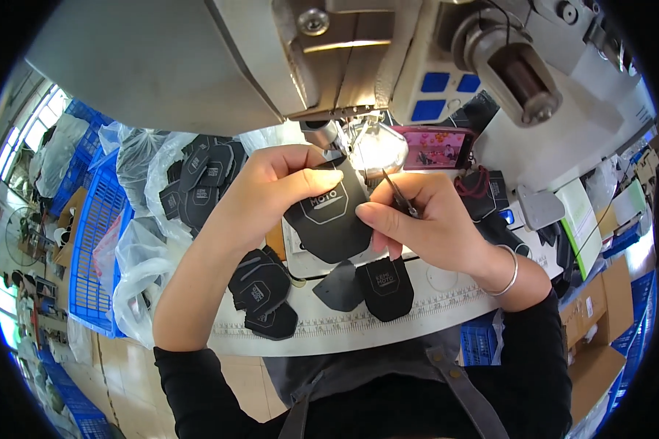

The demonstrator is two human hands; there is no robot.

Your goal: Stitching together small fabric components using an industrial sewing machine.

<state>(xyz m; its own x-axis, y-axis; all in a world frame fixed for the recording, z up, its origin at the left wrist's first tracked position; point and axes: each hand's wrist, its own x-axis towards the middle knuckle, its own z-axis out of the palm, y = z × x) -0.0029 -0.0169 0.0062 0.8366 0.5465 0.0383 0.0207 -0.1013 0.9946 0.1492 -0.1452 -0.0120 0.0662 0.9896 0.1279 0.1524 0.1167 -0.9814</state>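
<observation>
Two hands meet under the sewing machine head (pixel 198 66). The left hand (pixel 271 194) has its grip closed on a black shaped patch (pixel 333 219), thumb on top, held above the worktop (pixel 432 307). The right hand (pixel 424 219) pinches what seems a thin metal tool (pixel 401 196), its tip lost in lamp glare. More black pieces (pixel 260 285) lie below.

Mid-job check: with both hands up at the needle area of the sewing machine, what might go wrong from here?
1. The left hand presses the black padded piece close under the presser foot; fingertips look exposed if the machine runs.
2. The right hand holds thin tweezers near the lamp; a slip might scratch the piece.
3. Loose black pieces lie near the table edge and may get knocked off.
</observation>
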